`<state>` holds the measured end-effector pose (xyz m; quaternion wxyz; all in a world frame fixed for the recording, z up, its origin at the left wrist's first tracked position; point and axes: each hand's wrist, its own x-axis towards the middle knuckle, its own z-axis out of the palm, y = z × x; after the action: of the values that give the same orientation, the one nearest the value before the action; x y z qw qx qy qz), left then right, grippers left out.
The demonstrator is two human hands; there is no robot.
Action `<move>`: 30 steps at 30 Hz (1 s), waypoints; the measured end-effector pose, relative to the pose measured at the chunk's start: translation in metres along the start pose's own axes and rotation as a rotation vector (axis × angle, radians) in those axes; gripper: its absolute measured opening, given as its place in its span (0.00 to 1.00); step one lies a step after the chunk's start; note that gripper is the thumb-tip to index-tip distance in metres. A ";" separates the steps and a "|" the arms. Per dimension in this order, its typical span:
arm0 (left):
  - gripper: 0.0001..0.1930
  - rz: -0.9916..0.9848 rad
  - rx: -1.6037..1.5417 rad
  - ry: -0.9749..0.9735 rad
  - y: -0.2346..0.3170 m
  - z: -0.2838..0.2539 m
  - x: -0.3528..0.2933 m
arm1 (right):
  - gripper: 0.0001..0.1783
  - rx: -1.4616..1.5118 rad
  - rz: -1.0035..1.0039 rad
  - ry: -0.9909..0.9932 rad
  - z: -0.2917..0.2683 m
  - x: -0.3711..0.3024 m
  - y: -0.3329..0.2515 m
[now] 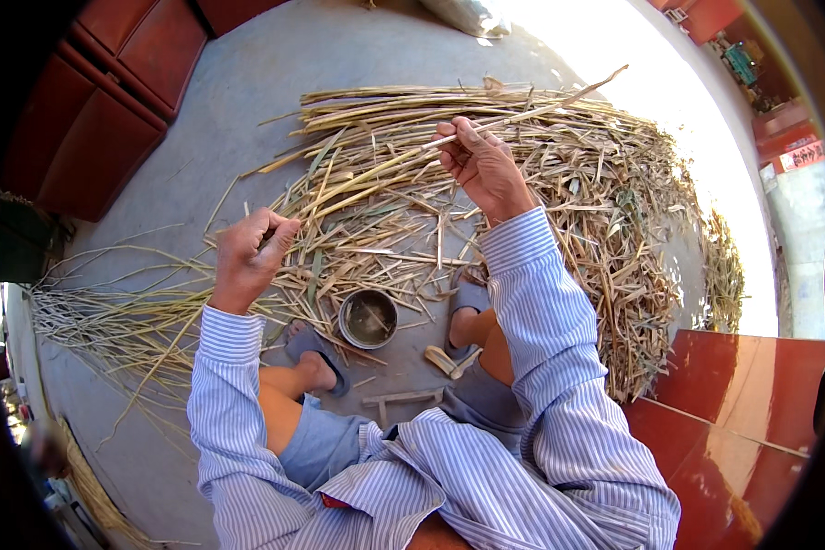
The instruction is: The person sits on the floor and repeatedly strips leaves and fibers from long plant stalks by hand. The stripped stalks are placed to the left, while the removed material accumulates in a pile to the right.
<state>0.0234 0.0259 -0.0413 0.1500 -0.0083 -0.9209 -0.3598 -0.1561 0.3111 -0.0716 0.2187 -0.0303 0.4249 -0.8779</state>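
My right hand (488, 174), raised over the pile, pinches a long dry reed stalk (559, 105) between thumb and fingers. The stalk's crooked tip points to the far right; toward the left it lines up with pale stalks, so where it ends is unclear. My left hand (247, 255) is closed like a fist, lower and to the left, at the edge of the scattered stalks. What it grips, if anything, is hidden by the fingers. Beneath both hands lies a broad heap of straw-coloured stalks and dry leaves (605, 183).
Between my sandalled feet stands a round metal bowl (368, 319) with murky contents. Thin branching stems (128, 307) spread over the floor at left. Nearby are a small wooden piece (445, 362), red cabinets (110, 101) at far left and a glossy red panel (733, 394) at right.
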 end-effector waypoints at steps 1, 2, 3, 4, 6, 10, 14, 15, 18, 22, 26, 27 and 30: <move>0.10 0.038 0.031 0.040 -0.001 -0.001 -0.001 | 0.13 -0.016 0.016 0.024 -0.001 0.002 0.003; 0.10 0.137 0.101 0.062 0.003 0.000 0.000 | 0.13 -0.038 0.027 0.054 -0.006 0.003 0.004; 0.10 0.235 0.172 0.084 0.010 0.000 0.002 | 0.13 -0.060 0.039 0.084 -0.011 0.006 0.006; 0.09 0.333 0.243 0.107 0.016 0.000 0.003 | 0.13 -0.051 0.050 0.122 -0.017 0.011 0.007; 0.09 0.408 0.346 0.136 0.023 -0.004 0.001 | 0.13 -0.012 0.005 0.198 -0.028 0.015 0.004; 0.07 0.408 0.524 0.176 0.018 -0.035 -0.007 | 0.12 0.074 -0.082 0.394 -0.077 0.023 -0.032; 0.05 0.202 0.403 0.138 0.003 -0.034 -0.002 | 0.14 0.049 -0.064 0.416 -0.076 0.017 -0.020; 0.06 0.257 0.374 0.135 0.008 -0.025 0.004 | 0.15 0.005 -0.053 0.378 -0.060 0.015 -0.011; 0.07 0.350 0.289 0.105 0.022 0.014 0.017 | 0.13 -0.040 -0.008 0.257 -0.014 0.005 0.016; 0.07 0.219 0.170 0.027 0.024 0.021 0.016 | 0.12 -0.075 -0.096 0.295 -0.037 0.017 -0.003; 0.09 0.194 0.095 -0.052 0.030 0.023 0.010 | 0.12 -0.044 -0.074 0.340 -0.058 0.020 -0.016; 0.09 0.159 0.091 -0.052 0.029 0.025 0.010 | 0.13 -0.024 -0.050 0.321 -0.055 0.019 -0.012; 0.09 0.075 0.087 -0.050 0.027 0.024 0.012 | 0.13 -0.035 0.067 0.000 -0.016 0.004 0.001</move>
<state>0.0089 0.0606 -0.0365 0.1403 -0.0451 -0.9382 -0.3131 -0.1633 0.3201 -0.0832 0.2477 -0.0200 0.4411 -0.8624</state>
